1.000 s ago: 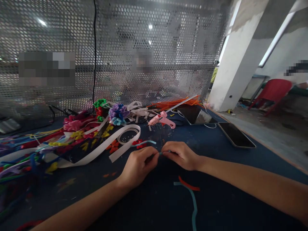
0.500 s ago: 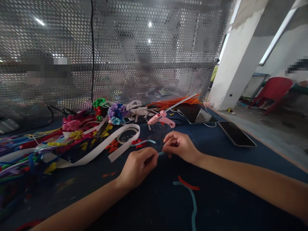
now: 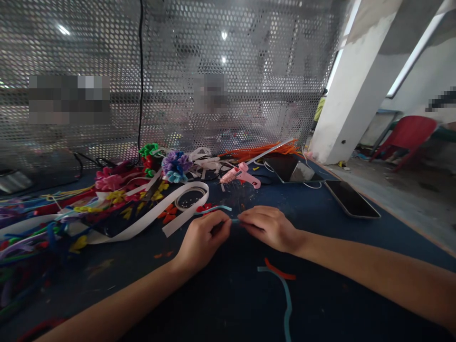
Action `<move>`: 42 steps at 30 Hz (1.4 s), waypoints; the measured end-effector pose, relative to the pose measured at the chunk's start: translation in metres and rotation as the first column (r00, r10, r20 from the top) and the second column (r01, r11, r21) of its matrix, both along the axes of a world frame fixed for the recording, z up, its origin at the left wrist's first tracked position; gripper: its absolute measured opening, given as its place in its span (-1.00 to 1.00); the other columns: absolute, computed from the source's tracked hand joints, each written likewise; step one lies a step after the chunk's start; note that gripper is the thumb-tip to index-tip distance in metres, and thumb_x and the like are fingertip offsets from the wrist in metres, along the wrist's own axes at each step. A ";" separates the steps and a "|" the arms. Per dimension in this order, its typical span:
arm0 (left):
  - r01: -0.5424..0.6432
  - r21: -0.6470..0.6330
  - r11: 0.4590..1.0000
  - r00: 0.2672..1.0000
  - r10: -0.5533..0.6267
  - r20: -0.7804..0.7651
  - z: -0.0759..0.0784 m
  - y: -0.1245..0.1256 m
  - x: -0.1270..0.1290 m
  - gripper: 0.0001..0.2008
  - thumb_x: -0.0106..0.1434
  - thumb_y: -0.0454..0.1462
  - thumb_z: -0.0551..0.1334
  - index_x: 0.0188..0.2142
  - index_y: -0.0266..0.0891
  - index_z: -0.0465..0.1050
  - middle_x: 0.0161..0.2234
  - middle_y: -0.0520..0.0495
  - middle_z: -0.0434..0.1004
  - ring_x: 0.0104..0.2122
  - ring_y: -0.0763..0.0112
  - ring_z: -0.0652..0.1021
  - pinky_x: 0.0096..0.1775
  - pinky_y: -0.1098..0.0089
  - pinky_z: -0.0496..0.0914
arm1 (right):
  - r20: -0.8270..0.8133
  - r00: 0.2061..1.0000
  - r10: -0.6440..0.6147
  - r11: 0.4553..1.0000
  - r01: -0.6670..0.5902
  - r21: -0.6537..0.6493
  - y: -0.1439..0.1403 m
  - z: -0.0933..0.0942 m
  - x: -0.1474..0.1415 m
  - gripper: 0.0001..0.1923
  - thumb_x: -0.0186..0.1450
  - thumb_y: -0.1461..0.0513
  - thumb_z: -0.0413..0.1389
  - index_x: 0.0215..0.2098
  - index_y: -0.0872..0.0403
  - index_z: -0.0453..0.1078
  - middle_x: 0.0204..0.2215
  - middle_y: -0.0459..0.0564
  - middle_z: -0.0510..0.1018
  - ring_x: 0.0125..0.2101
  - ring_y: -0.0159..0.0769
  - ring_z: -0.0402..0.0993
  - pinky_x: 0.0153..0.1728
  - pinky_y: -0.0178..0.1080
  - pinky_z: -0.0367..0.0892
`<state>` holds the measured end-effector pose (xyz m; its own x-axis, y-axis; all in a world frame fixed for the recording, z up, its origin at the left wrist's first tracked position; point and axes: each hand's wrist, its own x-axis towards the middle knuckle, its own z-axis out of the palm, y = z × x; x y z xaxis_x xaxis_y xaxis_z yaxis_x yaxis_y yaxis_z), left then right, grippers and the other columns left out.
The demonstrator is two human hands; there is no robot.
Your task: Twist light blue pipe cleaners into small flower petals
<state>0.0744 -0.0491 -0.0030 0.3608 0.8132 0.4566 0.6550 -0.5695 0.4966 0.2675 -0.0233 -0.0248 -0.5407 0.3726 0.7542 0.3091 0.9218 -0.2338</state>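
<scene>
Between my two hands runs a short light-blue pipe cleaner, mostly hidden by the fingers. My left hand pinches one end between thumb and forefinger. At the other end, my right hand is closed on it with the fingertips together. Nearer to me on the dark blue table lie a longer light-blue pipe cleaner and a short orange-red pipe cleaner, touching near their upper ends. Just beyond my left hand, another light-blue strip lies by a small red flower.
A pink glue gun lies behind my hands. At left are a white ribbon, fuzzy flowers and a tangle of coloured stems. A phone and a tablet lie at right. A perforated metal screen stands behind.
My right hand has turned over and lowered slightly, its fingers now stretched toward the left hand. Both hands still hold the light-blue pipe cleaner. The view has shifted slightly.
</scene>
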 end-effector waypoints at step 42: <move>0.104 0.018 0.994 0.995 -0.104 0.001 -0.003 -0.001 -0.001 -0.88 0.18 -0.40 0.08 -0.47 -0.26 0.32 -0.59 0.11 0.27 -0.59 0.59 0.28 -0.52 0.56 0.18 | -0.277 0.960 -0.032 0.818 -0.134 -0.559 -0.003 0.001 -0.001 -0.88 0.17 0.20 0.15 -0.39 0.07 0.29 -0.51 -0.15 0.40 -0.52 -0.48 0.33 -0.52 -0.40 0.28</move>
<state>0.0736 -0.0504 -0.0058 0.4418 0.7629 0.4720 0.5908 -0.6433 0.4869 0.2664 -0.0265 -0.0234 -0.3845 0.7554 0.5306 0.1158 0.6097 -0.7841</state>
